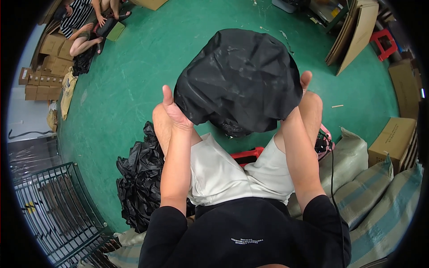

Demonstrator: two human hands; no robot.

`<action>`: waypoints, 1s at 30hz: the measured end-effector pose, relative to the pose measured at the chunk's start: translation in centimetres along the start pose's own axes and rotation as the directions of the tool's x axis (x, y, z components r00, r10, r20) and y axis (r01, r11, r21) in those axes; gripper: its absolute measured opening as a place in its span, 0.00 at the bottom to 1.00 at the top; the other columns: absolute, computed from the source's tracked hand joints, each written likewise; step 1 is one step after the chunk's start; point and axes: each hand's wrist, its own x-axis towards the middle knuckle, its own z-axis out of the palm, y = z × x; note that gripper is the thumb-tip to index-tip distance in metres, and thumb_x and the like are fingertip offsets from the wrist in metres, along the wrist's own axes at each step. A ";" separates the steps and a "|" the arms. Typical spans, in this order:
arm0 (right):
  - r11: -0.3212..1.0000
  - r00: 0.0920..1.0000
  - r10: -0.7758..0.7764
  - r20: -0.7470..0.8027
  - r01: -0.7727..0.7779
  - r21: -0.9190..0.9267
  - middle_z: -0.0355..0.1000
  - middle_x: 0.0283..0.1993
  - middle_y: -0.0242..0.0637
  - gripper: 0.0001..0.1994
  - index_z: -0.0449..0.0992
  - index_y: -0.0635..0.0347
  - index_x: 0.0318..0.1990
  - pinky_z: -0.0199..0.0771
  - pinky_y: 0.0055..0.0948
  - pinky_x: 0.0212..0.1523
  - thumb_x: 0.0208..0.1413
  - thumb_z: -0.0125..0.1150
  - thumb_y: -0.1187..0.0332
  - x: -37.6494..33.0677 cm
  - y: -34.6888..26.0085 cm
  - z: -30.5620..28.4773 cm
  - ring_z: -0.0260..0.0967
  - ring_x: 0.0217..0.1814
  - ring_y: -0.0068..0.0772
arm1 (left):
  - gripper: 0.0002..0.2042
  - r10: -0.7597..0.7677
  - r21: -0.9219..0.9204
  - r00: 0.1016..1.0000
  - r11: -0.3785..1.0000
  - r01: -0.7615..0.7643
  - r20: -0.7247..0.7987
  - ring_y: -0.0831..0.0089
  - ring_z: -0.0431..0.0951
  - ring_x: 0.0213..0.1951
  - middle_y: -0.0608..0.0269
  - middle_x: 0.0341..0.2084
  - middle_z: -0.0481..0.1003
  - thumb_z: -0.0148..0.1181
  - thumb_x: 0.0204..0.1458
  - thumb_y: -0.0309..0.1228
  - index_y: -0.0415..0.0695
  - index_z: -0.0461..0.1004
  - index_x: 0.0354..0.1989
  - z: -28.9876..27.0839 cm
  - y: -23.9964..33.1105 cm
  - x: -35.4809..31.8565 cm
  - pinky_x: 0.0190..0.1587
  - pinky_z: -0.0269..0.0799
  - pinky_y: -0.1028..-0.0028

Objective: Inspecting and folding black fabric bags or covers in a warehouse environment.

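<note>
A black fabric cover [239, 80], rounded and creased, is held up in front of my knees by both hands. It looks like a thin bag cover, but its exact kind does not show. My left hand [178, 115] grips its left edge, thumb sticking up outside and fingers hidden under the cloth. On the right edge is my right hand [305, 81], also with the thumb up and the fingers out of sight. Below the cover's near edge hangs more crumpled black material. A heap of similar black fabric [140, 178] lies beside my left leg.
Between my legs a red object [250, 155] is on the green floor [129, 85]. Woven sacks [362, 187] and a cardboard box [393, 136] crowd my right side. A metal rack [53, 210] stands at lower left. Another person [82, 20] sits far left near stacked cartons [44, 87].
</note>
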 end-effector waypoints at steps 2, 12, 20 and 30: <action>0.999 0.998 -0.017 -0.058 0.014 -0.046 0.59 0.68 0.52 0.37 0.60 0.70 0.65 0.49 0.51 0.72 0.58 0.49 0.47 -0.2 -0.3 0.2 0.55 0.71 0.53 | 0.49 -0.030 -0.137 0.999 0.990 0.036 0.043 0.50 0.60 0.66 0.47 0.67 0.58 0.56 0.48 0.66 0.36 0.56 0.67 -0.4 -0.2 -0.5 0.68 0.53 0.49; 0.953 0.907 0.286 -0.310 -0.304 -0.012 0.69 0.58 0.57 0.24 0.64 0.77 0.60 0.66 0.49 0.64 0.63 0.44 0.65 1.2 1.3 2.1 0.71 0.58 0.53 | 0.36 -0.156 0.379 0.987 0.916 0.134 0.027 0.57 0.74 0.55 0.49 0.54 0.73 0.72 0.41 0.35 0.35 0.65 0.61 -1.7 -1.2 -1.3 0.59 0.70 0.60; 0.939 0.993 0.059 -0.100 -0.089 -0.331 0.69 0.57 0.55 0.29 0.59 0.73 0.62 0.70 0.43 0.61 0.56 0.58 0.65 0.8 1.4 0.0 0.70 0.57 0.48 | 0.26 0.073 0.326 0.968 0.933 -0.151 0.240 0.53 0.71 0.58 0.48 0.56 0.71 0.56 0.53 0.36 0.35 0.66 0.60 -0.9 -1.1 -0.7 0.62 0.65 0.56; 0.811 0.953 0.119 -0.278 -0.255 -0.526 0.67 0.62 0.53 0.40 0.63 0.70 0.62 0.61 0.49 0.67 0.49 0.67 0.48 -0.7 3.5 0.1 0.65 0.64 0.51 | 0.26 0.002 0.281 0.997 0.960 0.021 -0.079 0.61 0.71 0.57 0.57 0.58 0.71 0.48 0.58 0.47 0.44 0.68 0.60 -0.5 -1.7 -1.6 0.61 0.64 0.61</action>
